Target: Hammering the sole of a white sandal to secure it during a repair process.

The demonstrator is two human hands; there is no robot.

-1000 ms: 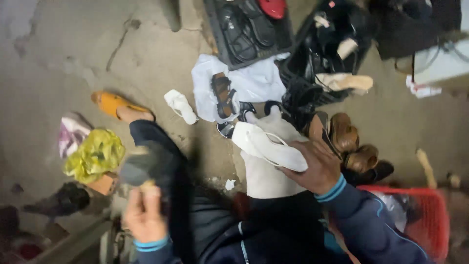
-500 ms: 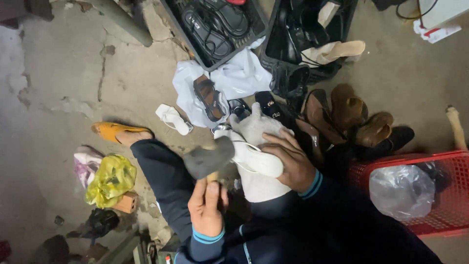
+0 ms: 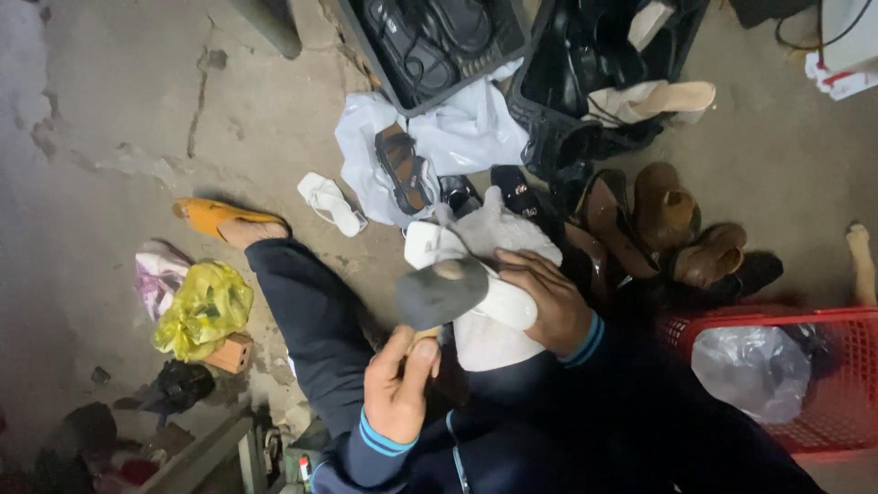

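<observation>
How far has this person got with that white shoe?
In hand: the right hand steadies a white shoe on the lap while the left hand holds a grey-headed tool against it. No finished pair is evident. Left, seemingly: brown shoes piled beside and dark ones in the black crates.

- Both hands bare: left hand (image 3: 395, 395), right hand (image 3: 551, 309), no gloves.
- Dark navy long sleeves on both arms.
- Left cuff (image 3: 377, 437) ribbed, navy with two thin light-blue stripes.
- Right cuff (image 3: 585, 340) same pattern, blue stripes visible.
- Jacket front had a light-blue zip line (image 3: 455, 455).
- Dark navy trouser leg (image 3: 306, 311).
- Orange slipper (image 3: 212, 216) worn on the foot.
</observation>
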